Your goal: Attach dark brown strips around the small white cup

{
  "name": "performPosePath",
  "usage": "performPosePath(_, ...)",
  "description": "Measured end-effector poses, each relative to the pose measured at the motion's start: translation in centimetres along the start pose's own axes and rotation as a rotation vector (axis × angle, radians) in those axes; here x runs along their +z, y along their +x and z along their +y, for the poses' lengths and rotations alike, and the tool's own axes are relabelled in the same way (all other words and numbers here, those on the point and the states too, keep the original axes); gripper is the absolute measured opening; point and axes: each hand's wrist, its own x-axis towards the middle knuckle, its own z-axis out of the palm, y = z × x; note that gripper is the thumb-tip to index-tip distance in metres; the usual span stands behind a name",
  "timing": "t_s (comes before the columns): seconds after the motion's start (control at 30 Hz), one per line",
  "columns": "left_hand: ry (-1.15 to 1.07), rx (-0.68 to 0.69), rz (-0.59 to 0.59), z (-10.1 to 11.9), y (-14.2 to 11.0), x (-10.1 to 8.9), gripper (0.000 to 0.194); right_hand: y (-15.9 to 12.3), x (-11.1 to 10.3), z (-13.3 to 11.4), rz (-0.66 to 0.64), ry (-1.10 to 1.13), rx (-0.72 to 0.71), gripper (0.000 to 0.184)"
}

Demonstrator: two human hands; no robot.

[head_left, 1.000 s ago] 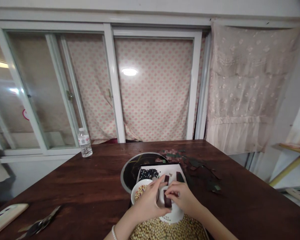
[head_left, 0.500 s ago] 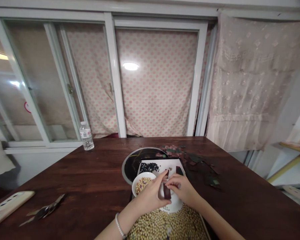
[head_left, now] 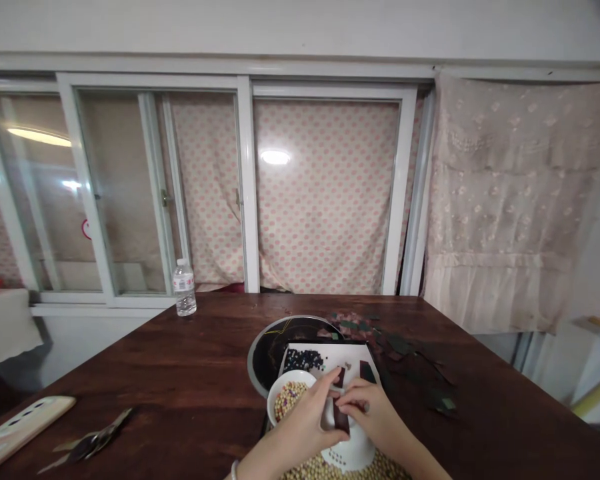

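We see the right hand [head_left: 369, 408] with its fingers [head_left: 353, 397] closed narrowly on the top of a dark strip [head_left: 341, 417], which sits over a white dish [head_left: 354, 459], while the left hand [head_left: 299, 420] presses close beside it, though we cannot tell whether it grips the strip. We judge that a slipping pinch could drop the strip into the loose soybeans [head_left: 341, 473], and a careless left wrist could tip the small bowl [head_left: 286, 400] of mixed beans across the white card [head_left: 330, 353].
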Motion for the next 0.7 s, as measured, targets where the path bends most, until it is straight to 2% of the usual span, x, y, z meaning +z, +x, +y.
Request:
performPosePath(0.2,0.011,-0.008,0.002,0.0,-0.2,-0.2,0.095,-0.1,0.0,-0.2,0.004,0.014,-0.019,0.019)
performPosePath(0.47,-0.009,0.019,-0.085,-0.7,-0.1,-0.1,0.094,-0.1,0.5,0.0,0.023,-0.038,-0.049,0.020)
performPosePath(0.7,-0.009,0.016,-0.082,0.5,-0.5,-0.3,0.098,-0.1,0.7,0.6,0.003,-0.027,-0.067,0.020)
